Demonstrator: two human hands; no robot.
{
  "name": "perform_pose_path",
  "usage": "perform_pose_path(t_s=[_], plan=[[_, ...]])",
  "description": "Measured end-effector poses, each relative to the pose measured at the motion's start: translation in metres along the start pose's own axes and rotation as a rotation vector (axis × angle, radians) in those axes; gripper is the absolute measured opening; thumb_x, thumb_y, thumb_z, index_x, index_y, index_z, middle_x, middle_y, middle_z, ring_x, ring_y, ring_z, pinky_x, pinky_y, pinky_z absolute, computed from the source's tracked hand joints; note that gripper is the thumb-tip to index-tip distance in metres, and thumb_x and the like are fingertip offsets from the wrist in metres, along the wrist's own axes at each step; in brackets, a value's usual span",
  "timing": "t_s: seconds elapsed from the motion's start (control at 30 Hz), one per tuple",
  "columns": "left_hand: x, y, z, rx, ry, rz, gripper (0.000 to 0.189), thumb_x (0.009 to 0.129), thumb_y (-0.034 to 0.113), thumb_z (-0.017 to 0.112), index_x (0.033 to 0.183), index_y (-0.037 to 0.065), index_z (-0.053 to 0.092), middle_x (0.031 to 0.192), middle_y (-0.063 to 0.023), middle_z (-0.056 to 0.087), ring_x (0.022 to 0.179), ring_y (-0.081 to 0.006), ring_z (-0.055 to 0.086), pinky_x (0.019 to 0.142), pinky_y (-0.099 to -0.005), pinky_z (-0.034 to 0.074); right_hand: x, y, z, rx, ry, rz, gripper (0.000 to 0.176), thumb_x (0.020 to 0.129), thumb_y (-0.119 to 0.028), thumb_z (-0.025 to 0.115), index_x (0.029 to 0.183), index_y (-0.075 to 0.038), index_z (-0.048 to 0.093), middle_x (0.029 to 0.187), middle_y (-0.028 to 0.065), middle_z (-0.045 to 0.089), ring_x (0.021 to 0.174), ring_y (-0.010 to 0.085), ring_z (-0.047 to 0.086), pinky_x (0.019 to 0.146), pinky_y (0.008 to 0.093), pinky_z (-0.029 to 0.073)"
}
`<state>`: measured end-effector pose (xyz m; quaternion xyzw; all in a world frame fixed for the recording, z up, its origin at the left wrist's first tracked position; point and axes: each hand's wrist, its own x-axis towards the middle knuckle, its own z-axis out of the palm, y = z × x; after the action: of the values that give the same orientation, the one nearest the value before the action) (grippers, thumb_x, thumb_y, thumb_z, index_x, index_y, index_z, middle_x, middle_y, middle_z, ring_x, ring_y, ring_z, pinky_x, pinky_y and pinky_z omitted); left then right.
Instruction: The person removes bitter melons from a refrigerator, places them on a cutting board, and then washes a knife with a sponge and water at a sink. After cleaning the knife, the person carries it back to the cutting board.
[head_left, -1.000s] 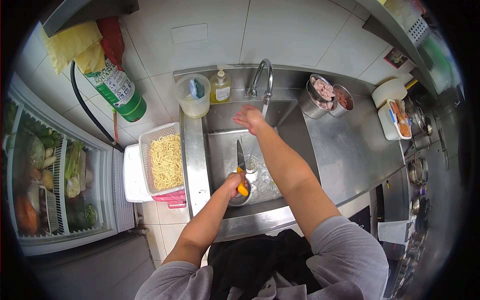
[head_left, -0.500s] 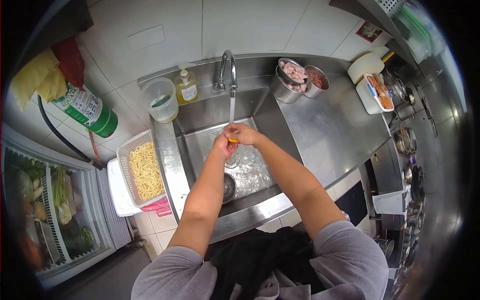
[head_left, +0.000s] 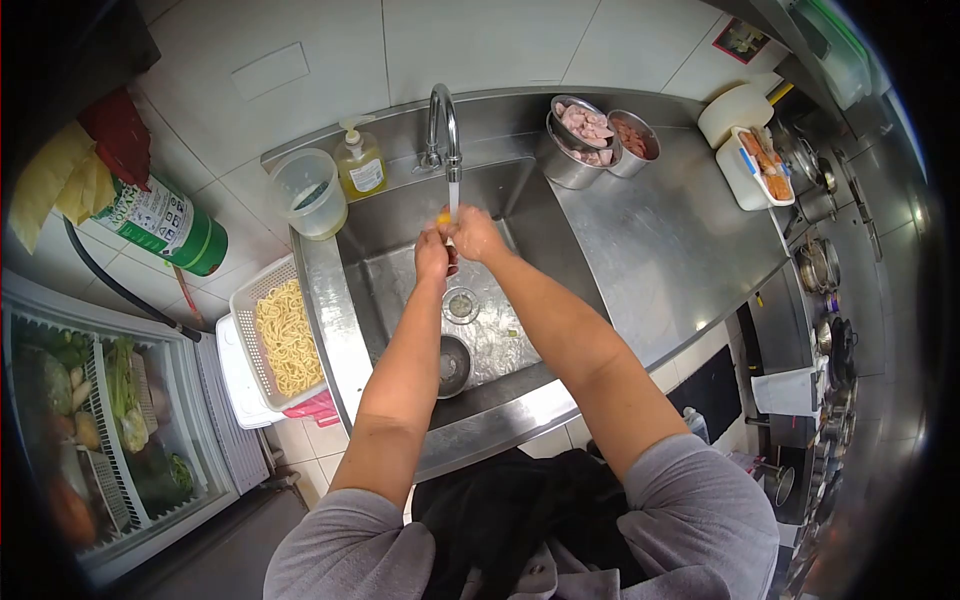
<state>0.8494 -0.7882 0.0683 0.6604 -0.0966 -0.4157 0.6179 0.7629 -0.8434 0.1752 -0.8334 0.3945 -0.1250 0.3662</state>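
Observation:
My right hand [head_left: 477, 236] is closed on a small yellow-orange thing [head_left: 444, 217] under the running tap [head_left: 446, 130]. Only part of this thing shows, and its kind cannot be made out. Just below it, my left hand [head_left: 432, 256] is closed with its fingers against the same thing. Both hands are above the steel sink [head_left: 380, 235], whose drain strainer [head_left: 461, 305] shows beneath them. A round dark metal bowl or cup [head_left: 453, 368] lies in the sink near its front edge.
Left of the tap stand a soap bottle [head_left: 361, 165] and a plastic tub [head_left: 306, 196]. A basket of noodles [head_left: 287, 335] sits beside the sink. Metal containers of raw meat [head_left: 580, 165] and a white container [head_left: 752, 175] stand on the right counter. An open fridge [head_left: 130, 420] is at left.
Both hands have moved up and away from me, closer to the spout. The yellow-orange thing now shows above my fingers, and the drain strainer is more visible. The view has shifted slightly.

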Motion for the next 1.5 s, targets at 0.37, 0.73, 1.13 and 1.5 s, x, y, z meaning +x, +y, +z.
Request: perform_pose_path(t_s=[0.37,0.73,1.13,1.5], plan=[[-0.011,0.046,0.024,0.313,-0.033,0.320,0.049,0.104,0.036,0.041,0.088,0.000,0.071,0.083,-0.0266,0.069,0.088,-0.0455,0.068,0.076,-0.0540,0.051,-0.001,0.012,-0.017,0.191,0.301,-0.005,0.038,0.083,-0.034,0.070,0.099,0.000,0.064,0.086,0.0208,0.071,0.086,0.0371,0.071,0.079,0.0426,0.055],[-0.035,0.059,0.043,0.952,-0.236,0.671,0.057,0.103,0.040,0.037,0.085,-0.002,0.071,0.084,-0.0294,0.067,0.084,-0.0492,0.065,0.078,-0.0569,0.051,-0.038,0.036,-0.060,0.561,-0.127,0.296,0.029,0.099,-0.038,0.056,0.101,-0.010,0.053,0.066,0.0046,0.054,0.048,0.0098,0.050,0.038,0.0263,0.035],[-0.054,0.071,0.052,0.978,-0.432,0.778,0.068,0.104,0.051,0.032,0.083,0.002,0.072,0.087,-0.0274,0.069,0.087,-0.0480,0.065,0.081,-0.0562,0.050,-0.094,0.053,-0.101,0.780,-0.001,0.422,0.021,0.105,-0.032,0.047,0.103,-0.012,0.052,0.061,-0.0015,0.043,0.043,0.0066,0.034,0.037,0.0251,0.025],[-0.046,0.066,0.034,1.360,-0.466,0.706,0.064,0.104,0.049,0.032,0.083,0.007,0.075,0.091,-0.0218,0.072,0.090,-0.0429,0.068,0.082,-0.0521,0.053,-0.089,0.097,-0.102,0.238,-0.374,0.132,0.031,0.097,-0.032,0.062,0.115,-0.007,0.054,0.076,0.0084,0.067,0.056,0.0172,0.061,0.051,0.0324,0.048]])
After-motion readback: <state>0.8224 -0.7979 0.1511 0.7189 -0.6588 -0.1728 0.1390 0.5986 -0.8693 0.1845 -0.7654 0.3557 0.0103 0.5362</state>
